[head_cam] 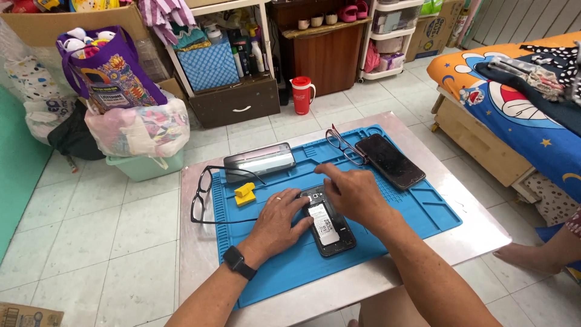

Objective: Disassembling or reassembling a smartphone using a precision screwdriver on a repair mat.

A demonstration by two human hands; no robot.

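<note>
The opened phone, back cover off and white battery exposed, lies face down near the middle of the blue mat on the desk. It is best kept flat and pinned while its upper end is worked, so that nothing slips or flexes. The left hand is laid palm down along the phone's left edge, its grip pressed against it rather than closed. The right hand is arched over the top end, fingers loosely spread, forefinger extended; no pinch is seen.
</note>
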